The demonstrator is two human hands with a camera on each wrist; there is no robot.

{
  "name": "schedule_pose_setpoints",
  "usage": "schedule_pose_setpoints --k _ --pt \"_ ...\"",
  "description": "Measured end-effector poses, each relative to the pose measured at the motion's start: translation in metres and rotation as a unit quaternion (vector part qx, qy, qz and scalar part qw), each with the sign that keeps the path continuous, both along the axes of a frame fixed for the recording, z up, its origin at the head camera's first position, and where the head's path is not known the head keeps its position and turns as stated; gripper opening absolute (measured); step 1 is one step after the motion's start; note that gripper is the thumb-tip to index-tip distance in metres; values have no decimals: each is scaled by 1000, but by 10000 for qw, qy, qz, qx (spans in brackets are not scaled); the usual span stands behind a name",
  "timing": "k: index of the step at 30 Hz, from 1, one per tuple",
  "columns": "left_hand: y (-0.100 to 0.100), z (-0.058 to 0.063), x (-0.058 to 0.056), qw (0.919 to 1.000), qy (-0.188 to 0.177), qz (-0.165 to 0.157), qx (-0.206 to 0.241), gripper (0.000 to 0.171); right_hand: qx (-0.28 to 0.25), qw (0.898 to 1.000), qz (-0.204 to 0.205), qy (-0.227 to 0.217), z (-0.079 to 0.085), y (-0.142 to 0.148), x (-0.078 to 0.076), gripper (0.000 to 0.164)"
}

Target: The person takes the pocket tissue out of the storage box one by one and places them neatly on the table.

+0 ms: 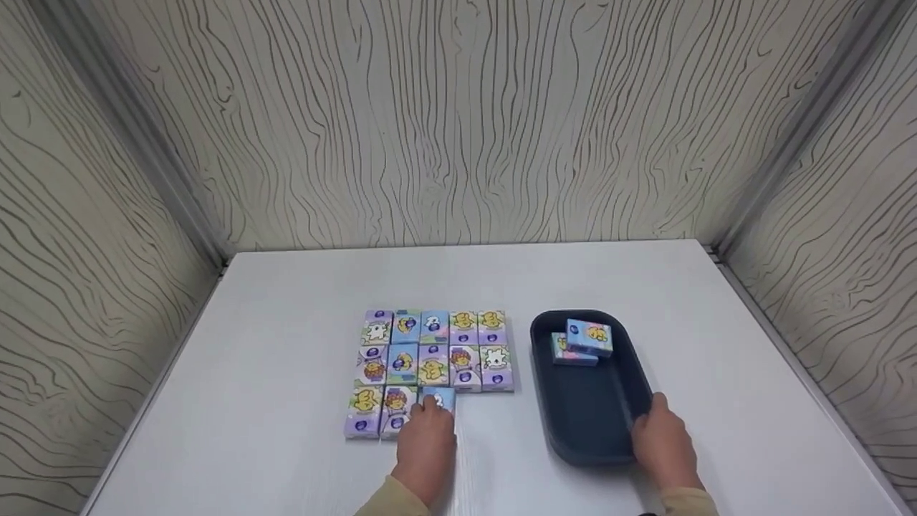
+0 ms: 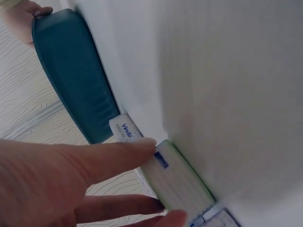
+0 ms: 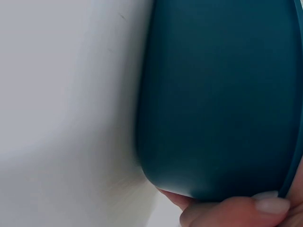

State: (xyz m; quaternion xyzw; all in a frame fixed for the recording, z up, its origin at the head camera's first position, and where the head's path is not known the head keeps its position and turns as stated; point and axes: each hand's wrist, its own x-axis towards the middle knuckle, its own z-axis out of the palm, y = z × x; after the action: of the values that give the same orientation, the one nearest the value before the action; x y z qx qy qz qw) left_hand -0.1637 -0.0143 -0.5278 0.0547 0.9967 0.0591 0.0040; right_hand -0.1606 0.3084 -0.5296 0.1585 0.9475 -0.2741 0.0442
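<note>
My left hand holds a blue pocket tissue pack at the right end of the front row, its fingers covering much of the print. Seen from the left wrist, the thumb lies along one side of this pack and the other fingers reach to the opposite side. Two neighbouring packs, a yellow-and-purple one and a purple one, lie to its left. On the right, my right hand grips the near right rim of a dark blue-green tray; in the right wrist view its fingers curl over the edge.
Behind the left hand, several more tissue packs lie side by side in two further rows. Two packs overlap at the tray's far end. The white table is bounded by wood-grain panels at the back and sides.
</note>
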Motion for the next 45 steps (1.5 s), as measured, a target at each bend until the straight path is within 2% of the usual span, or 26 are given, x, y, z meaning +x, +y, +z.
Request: schedule_pose_setpoints --k 4,8,15,17,21,24,28,31,34,39,45 --pt "1 2 -2 9999 -22 9 -136 21 11 10000 -9 43 1 1 0 51" --pt "2 5 -3 9995 -204 125 -216 21 10 10000 -37 74 3 0 0 50" --pt "2 6 0 9991 -142 112 -395 18 -23 9999 -35 161 2 0 1 41" --pt "1 7 0 9993 -197 149 -293 23 -39 9998 -52 171 1 0 2 40" --pt "3 14 -3 9998 -42 100 150 42 -38 9998 -97 188 1 -1 2 40" --pt "11 22 -8 9980 312 -233 491 52 -71 9998 -151 87 1 -1 2 43" --pt "34 38 -19 9892 755 -975 796 57 -103 9997 -204 -3 2 -1 2 46" --pt "56 48 -30 9801 818 -1503 1008 56 -82 9997 -227 39 2 0 2 46" --pt "78 54 -41 9721 669 -1920 1171 58 -71 9997 -242 58 1 1 1 46" --pt "107 52 -64 9637 555 -2488 794 56 -89 9997 -245 -26 -1 -1 -2 45" --pt "125 41 -86 9517 680 -2985 250 47 -58 9997 -215 -43 -1 -3 -3 45"
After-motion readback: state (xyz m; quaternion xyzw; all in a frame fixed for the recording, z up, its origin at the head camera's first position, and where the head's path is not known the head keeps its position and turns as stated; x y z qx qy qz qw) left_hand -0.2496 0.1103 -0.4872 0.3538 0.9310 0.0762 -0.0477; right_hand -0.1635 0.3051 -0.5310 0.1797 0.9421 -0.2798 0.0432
